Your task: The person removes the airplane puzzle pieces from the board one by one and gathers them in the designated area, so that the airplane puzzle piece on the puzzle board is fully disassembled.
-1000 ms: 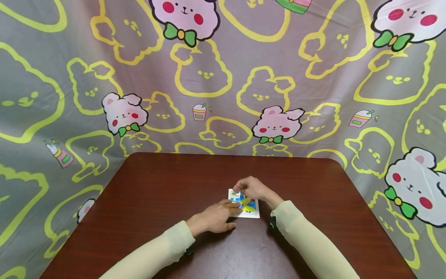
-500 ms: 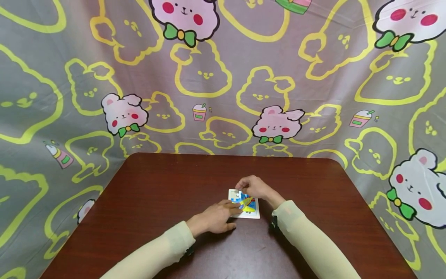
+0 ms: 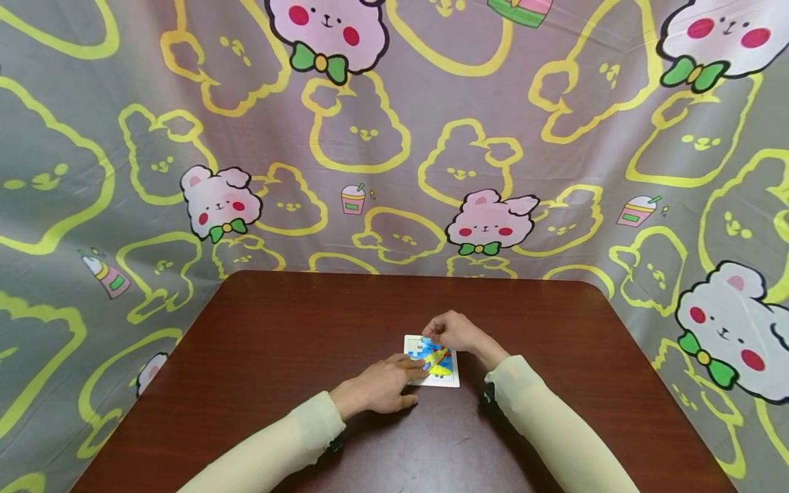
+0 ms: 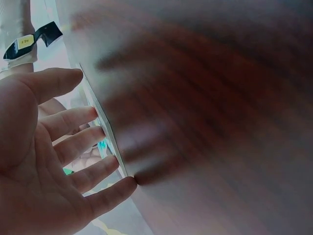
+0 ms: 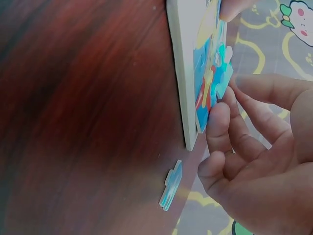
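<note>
A small jigsaw puzzle (image 3: 449,381) with a white frame and a yellow, red and blue picture lies on the table, its upper left part showing bare backing. My left hand (image 3: 377,385) is spread flat, with its fingertips resting over the puzzle's left side. From below, in the left wrist view, those fingers (image 4: 105,193) stretch straight to the frame's edge. At the puzzle's top edge, my right hand (image 3: 455,331) pinches a tilted blue puzzle piece (image 5: 225,78) between thumb and forefinger, seen best in the right wrist view. The remaining fingers of that hand curl beside the frame.
Loose blue pieces (image 5: 170,187) lie on the table past the frame's corner in the right wrist view. The dark reddish-brown table (image 3: 296,315) reaches back to a grey cartoon-print curtain (image 3: 394,137). A black wrist strap (image 4: 24,45) shows in the left wrist view.
My right hand has shifted slightly rightward along the puzzle's top edge, uncovering more of its upper left part. My left hand has stayed in place.
</note>
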Demonstrator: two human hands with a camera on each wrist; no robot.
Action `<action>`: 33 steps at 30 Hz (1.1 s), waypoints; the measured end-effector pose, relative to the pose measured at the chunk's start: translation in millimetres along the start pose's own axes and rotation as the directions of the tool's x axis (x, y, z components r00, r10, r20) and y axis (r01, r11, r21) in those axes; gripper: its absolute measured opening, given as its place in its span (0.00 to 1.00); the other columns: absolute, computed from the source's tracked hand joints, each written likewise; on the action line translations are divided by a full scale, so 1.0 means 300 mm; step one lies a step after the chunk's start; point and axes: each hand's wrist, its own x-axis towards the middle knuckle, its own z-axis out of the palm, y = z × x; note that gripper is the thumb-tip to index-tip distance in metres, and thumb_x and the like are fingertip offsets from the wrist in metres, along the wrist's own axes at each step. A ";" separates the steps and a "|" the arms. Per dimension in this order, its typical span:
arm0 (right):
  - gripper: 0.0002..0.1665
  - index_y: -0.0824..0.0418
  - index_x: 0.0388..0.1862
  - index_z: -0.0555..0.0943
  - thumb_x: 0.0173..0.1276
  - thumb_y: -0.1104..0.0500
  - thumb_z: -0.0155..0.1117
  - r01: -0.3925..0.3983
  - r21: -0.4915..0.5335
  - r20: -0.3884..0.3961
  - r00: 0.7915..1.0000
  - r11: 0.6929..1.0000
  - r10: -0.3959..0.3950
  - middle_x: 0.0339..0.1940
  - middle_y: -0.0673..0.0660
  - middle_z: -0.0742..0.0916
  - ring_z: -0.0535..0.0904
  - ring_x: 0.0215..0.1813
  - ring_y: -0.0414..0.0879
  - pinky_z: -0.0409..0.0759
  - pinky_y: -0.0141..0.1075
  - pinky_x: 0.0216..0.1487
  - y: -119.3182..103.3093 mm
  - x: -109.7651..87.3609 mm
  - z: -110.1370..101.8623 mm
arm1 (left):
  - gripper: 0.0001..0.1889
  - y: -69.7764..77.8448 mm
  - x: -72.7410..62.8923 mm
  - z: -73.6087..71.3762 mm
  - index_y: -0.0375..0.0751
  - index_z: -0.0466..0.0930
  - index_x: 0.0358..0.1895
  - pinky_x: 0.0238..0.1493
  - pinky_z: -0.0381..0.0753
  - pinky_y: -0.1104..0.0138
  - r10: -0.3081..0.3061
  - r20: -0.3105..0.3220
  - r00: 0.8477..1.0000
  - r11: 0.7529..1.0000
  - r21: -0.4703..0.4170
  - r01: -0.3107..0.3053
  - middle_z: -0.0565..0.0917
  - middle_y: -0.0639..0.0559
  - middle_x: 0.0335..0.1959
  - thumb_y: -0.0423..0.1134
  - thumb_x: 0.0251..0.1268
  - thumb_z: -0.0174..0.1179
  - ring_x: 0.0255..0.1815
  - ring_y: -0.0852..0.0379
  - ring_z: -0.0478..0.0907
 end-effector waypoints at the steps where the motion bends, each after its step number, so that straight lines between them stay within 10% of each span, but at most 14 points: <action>1: 0.09 0.57 0.37 0.89 0.63 0.67 0.65 -0.001 -0.004 -0.002 1.000 1.000 0.001 0.34 0.51 0.91 0.80 0.33 0.40 0.78 0.32 0.34 0.002 -0.001 -0.001 | 0.27 0.000 0.000 0.000 0.52 0.75 0.69 0.70 0.74 0.57 -0.001 0.000 1.000 1.000 -0.001 0.001 0.71 0.55 0.74 0.51 0.68 0.61 0.74 0.47 0.67; 33: 0.13 0.57 0.38 0.89 0.62 0.71 0.65 0.035 0.047 -0.010 0.999 0.998 -0.035 0.36 0.53 0.91 0.80 0.36 0.41 0.79 0.33 0.36 0.018 -0.017 -0.005 | 0.27 0.005 0.000 -0.011 0.49 0.75 0.68 0.69 0.74 0.57 0.026 -0.008 1.000 1.000 -0.007 -0.026 0.73 0.52 0.72 0.49 0.67 0.62 0.73 0.46 0.68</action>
